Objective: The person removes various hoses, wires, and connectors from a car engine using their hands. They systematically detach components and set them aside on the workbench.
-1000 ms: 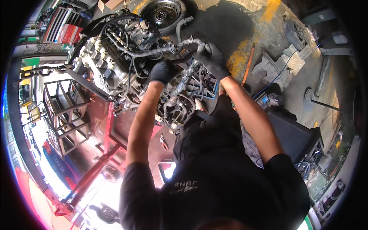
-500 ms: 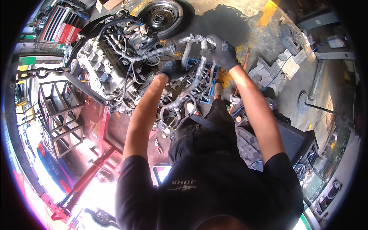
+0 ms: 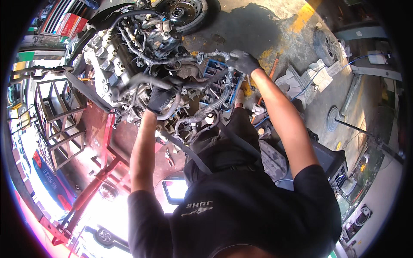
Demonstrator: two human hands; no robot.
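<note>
Both my hands wear dark gloves. My right hand (image 3: 244, 61) is closed around a grey, corrugated-sleeved wiring harness (image 3: 226, 88), where the loom bends over to the left and down toward my legs. To the left, my left hand (image 3: 161, 98) is closed on a dark branch of the same harness, beside the engine; motion blurs the piece of tube next to its fingers. The bare metal engine (image 3: 114, 58) stands at the upper left, with hoses and cables across it. Under the harness sits a blue plastic crate (image 3: 212, 69), partly hidden.
A wheel (image 3: 180, 15) lies beyond the engine. A chain (image 3: 41, 73) and strap come to the engine from the left, near a metal rack (image 3: 60, 116). A red hoist leg (image 3: 92, 182) and pliers (image 3: 169, 158) are lower left. A black case (image 3: 322, 159) stands right.
My left hand has moved left and slightly down toward the engine, taking a harness branch with it. My right hand has lowered slightly, still on the harness.
</note>
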